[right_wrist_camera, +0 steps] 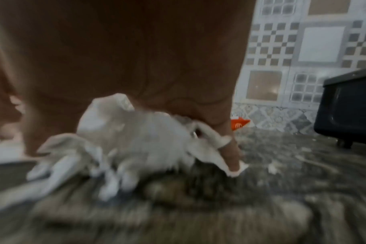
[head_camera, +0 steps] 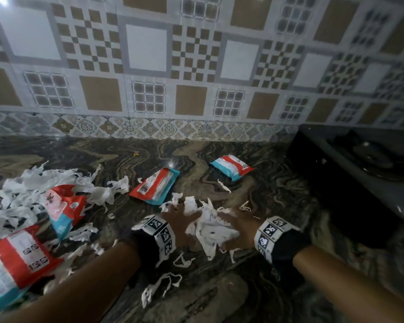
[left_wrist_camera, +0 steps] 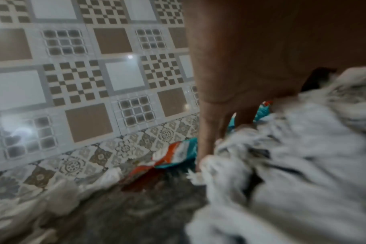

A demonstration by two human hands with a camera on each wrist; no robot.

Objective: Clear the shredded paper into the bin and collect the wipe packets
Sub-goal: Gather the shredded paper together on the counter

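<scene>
Head view, from the left: a wipe packet (head_camera: 16, 259) lies at the counter's near edge, a second packet (head_camera: 65, 209) half buried in the big heap of shredded paper (head_camera: 28, 190), a third packet (head_camera: 155, 185) mid-counter and a fourth packet (head_camera: 231, 166) further back. The left hand (head_camera: 177, 217) and right hand (head_camera: 233, 226) press in on a small pile of shreds (head_camera: 210, 226) from either side on the marbled counter (head_camera: 278, 194), fingers straight. A dark appliance (head_camera: 350, 180) stands at the right. Only the left wrist view shows the left fingers (left_wrist_camera: 207, 137) pointing down beside the bunched paper. Only the right wrist view shows a strip looped round a right finger (right_wrist_camera: 230, 148); both are blurred.
</scene>
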